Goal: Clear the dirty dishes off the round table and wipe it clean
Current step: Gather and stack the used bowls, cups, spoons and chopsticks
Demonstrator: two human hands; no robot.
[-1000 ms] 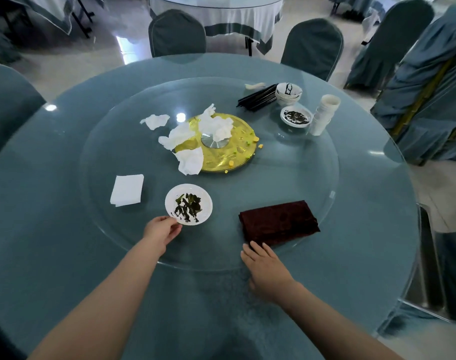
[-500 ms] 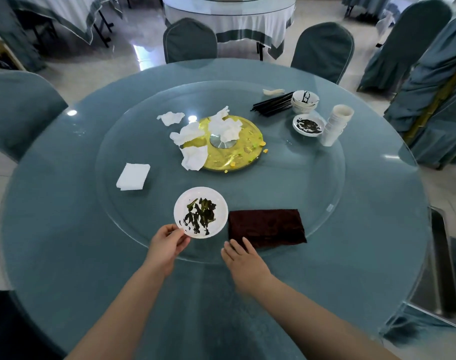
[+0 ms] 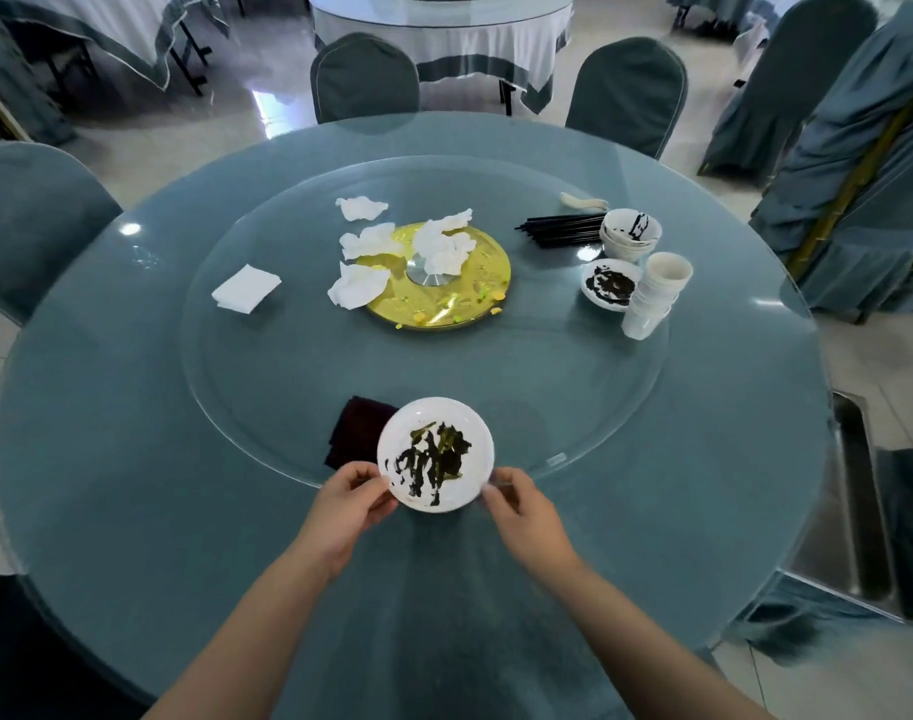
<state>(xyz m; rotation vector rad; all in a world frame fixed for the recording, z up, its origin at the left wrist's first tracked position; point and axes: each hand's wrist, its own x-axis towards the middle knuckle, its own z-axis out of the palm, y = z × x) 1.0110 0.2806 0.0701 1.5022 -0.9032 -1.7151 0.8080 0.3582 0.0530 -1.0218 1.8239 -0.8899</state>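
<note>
Both hands now have the dirty plate (image 3: 435, 454), which a moment ago lay on the glass turntable (image 3: 574, 366) under the left hand (image 3: 349, 504) alone while the right hand (image 3: 522, 514) rested flat near the dark cloth (image 3: 358, 428). The left grip curls round the plate's near-left rim; the right grip pinches its near-right rim, fingers partly bent. The plate appears lifted, just beyond both grips, with the cloth showing behind it to the left. Clearing has only begun: bowls (image 3: 630, 233), cups (image 3: 654, 296), chopsticks (image 3: 561, 230) and crumpled napkins (image 3: 363, 285) wait on the tabletop (image 3: 106, 459), well beyond the grips.
</note>
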